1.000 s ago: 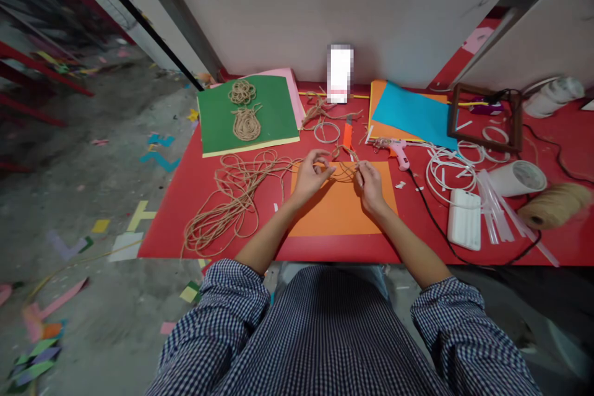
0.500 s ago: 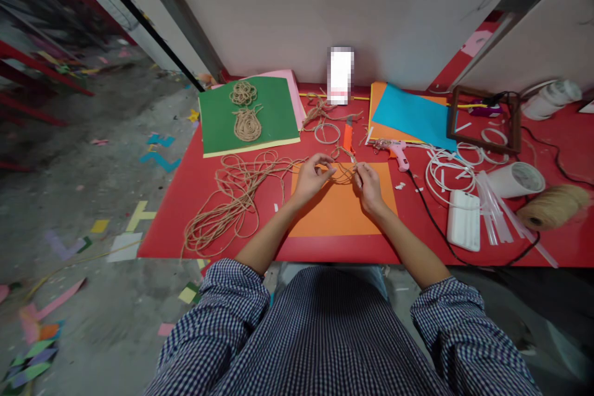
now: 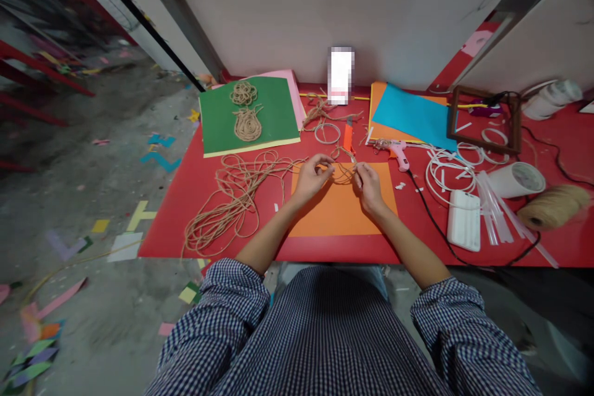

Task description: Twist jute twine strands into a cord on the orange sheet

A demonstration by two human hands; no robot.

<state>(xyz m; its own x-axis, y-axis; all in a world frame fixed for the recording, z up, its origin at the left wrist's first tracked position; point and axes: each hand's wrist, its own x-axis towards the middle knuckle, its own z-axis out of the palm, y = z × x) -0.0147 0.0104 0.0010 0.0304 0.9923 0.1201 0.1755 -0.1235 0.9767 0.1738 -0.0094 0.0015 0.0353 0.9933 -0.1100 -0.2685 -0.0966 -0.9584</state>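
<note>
Over an orange sheet of paper [image 3: 341, 216], loops of thin brown twine [image 3: 343, 174] stretch between my two hands. My left hand [image 3: 315, 176] pinches the twine at the loops' left side, thumb and fingertips drawn together. At the right side, my right hand [image 3: 368, 184] has closed its fingers on the same twine. From the left hand a strand runs toward a loose tangle of twine [image 3: 236, 189] on the red table [image 3: 174, 198]. Just beyond the hands lies an orange-handled cutter [image 3: 349, 138], beside a white ring [image 3: 327, 133].
A green sheet [image 3: 273, 114] carries two coiled twine shapes [image 3: 247, 124]. To the right are a pink glue gun [image 3: 398, 153], white tubing [image 3: 436, 176], a white power bank [image 3: 464, 223], clear glue sticks [image 3: 495, 213], a twine spool [image 3: 554, 205] and a wooden frame [image 3: 451, 120]. A phone [image 3: 340, 74] stands at the back.
Both hands keep nearly the same place and grip on the twine. Only slight finger movement shows; the things on the table lie as before.
</note>
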